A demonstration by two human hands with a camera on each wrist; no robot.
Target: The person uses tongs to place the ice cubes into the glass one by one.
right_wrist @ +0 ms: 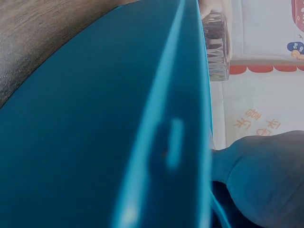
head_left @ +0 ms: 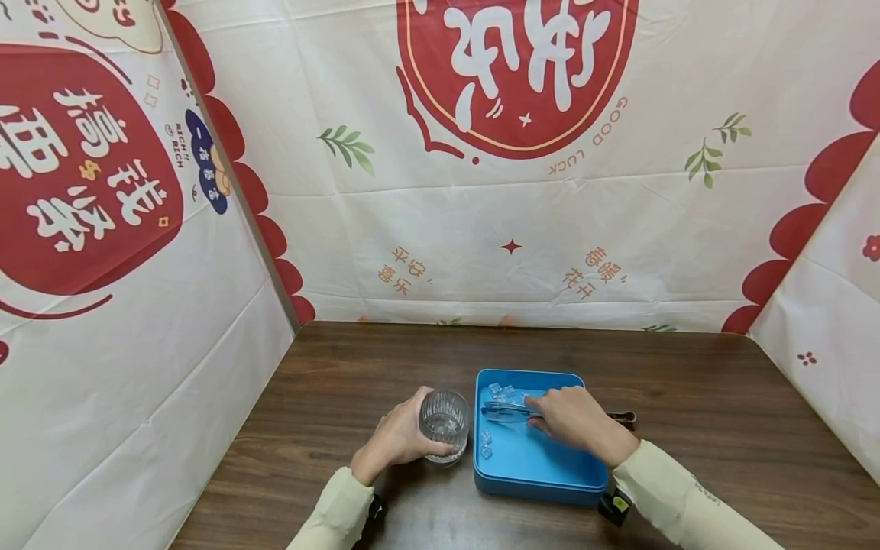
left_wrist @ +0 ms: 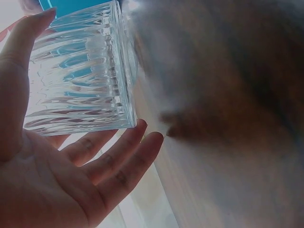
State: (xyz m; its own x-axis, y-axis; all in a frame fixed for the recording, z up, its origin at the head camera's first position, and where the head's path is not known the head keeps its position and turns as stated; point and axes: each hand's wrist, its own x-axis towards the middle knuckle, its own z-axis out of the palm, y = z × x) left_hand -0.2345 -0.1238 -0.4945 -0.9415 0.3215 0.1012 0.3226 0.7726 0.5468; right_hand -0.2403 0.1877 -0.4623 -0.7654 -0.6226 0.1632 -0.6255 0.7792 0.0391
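Landmark: blue rectangular tray (head_left: 543, 464), set on a dark wood-grain table (head_left: 323, 389). Ribbed clear glass tumbler (head_left: 445, 416) stands mouth up just beside the tray's left wall; contact between its base and the table cannot be judged. Left hand (head_left: 399, 434), left of the tray, is clamped round the tumbler: thumb across the near side, fingers along the far side and lower wall, per head and left wrist views. Right hand (head_left: 569, 416), over the far right part of the tray, grips metal tongs (head_left: 509, 409). Tongs lie crosswise above the tray floor, tips toward the left wall, looped end past the right wall; whether the tips pinch anything, cannot tell. Clear cubes in the tray: 2 close together by the left wall, a further loose group in the far left corner, partly behind the tongs, count uncertain. The 2 hands are apart, on either side of the tray's left wall. Pale yellow sleeves (head_left: 663, 485) on both arms. Beyond the tray hangs a white printed cloth (head_left: 467, 221) with red scalloped edging.
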